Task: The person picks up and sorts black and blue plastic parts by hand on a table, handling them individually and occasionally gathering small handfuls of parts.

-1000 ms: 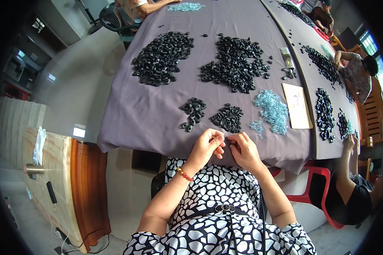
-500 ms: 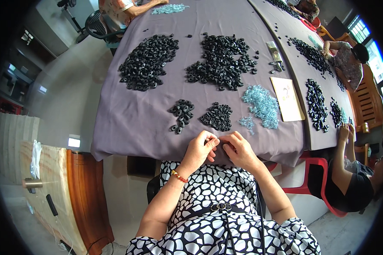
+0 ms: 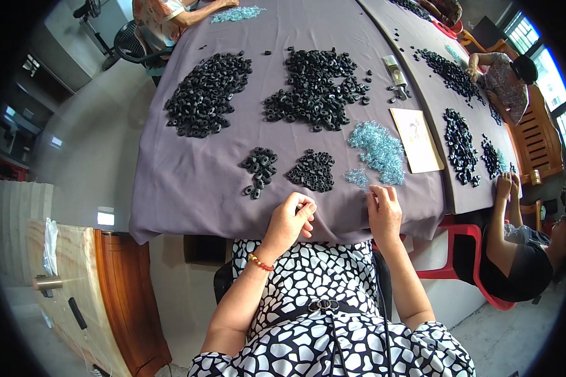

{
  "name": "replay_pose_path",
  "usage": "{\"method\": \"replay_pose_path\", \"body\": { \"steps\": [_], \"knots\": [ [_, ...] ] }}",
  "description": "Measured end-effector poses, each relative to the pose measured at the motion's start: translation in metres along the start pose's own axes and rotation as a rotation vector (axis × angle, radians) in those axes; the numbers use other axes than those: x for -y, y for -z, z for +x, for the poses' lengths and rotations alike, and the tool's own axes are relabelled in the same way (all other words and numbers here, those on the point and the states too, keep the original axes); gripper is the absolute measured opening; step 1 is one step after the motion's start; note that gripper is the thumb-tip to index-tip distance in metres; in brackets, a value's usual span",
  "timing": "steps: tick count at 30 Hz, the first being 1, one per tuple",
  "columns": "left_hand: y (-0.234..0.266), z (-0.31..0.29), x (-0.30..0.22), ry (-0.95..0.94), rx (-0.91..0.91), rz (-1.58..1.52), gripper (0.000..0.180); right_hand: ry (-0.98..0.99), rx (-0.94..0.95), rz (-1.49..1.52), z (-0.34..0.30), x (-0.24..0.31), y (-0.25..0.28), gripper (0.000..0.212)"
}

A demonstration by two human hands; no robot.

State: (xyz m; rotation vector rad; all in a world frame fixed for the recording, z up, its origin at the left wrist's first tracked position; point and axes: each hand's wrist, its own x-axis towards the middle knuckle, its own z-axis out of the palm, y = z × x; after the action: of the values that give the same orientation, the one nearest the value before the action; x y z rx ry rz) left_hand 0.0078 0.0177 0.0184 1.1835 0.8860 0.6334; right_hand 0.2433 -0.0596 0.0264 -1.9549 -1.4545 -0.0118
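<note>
My left hand (image 3: 289,218) is raised over the table's near edge, its thumb and fingers closed in a pinch. A dark bit shows between its fingertips, too small to name. Just beyond it lies a small pile of black ring-shaped pieces (image 3: 312,170), with a looser black cluster (image 3: 259,171) to its left. My right hand (image 3: 384,213) is apart from the left, fingers bent together, fingertips at the near edge of a small scatter of light blue bits (image 3: 356,178). Whatever it pinches is hidden. A larger light blue heap (image 3: 378,152) lies just beyond.
Two big heaps of black pieces (image 3: 208,94) (image 3: 317,88) lie farther back on the grey-purple cloth (image 3: 195,173). At right are a cream card (image 3: 417,141) and a tube (image 3: 395,72). Other people sit around the table; a red chair (image 3: 449,254) stands at right.
My right hand has moved away from the left, going right and slightly forward to the light blue bits. The left hand stays pinched in nearly the same place. The whole view has shifted slightly.
</note>
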Motion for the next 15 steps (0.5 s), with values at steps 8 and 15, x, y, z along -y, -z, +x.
{"method": "replay_pose_path", "body": {
  "steps": [8, 15],
  "knots": [
    [0.000, 0.000, -0.001, -0.009, 0.002, -0.012, 0.020, 0.055, 0.032, -0.104, 0.001, -0.013, -0.010, 0.012],
    [0.001, -0.001, 0.000, -0.011, 0.007, -0.017, 0.019, -0.073, 0.038, 0.055, 0.012, -0.017, -0.007, 0.013]
  ]
}}
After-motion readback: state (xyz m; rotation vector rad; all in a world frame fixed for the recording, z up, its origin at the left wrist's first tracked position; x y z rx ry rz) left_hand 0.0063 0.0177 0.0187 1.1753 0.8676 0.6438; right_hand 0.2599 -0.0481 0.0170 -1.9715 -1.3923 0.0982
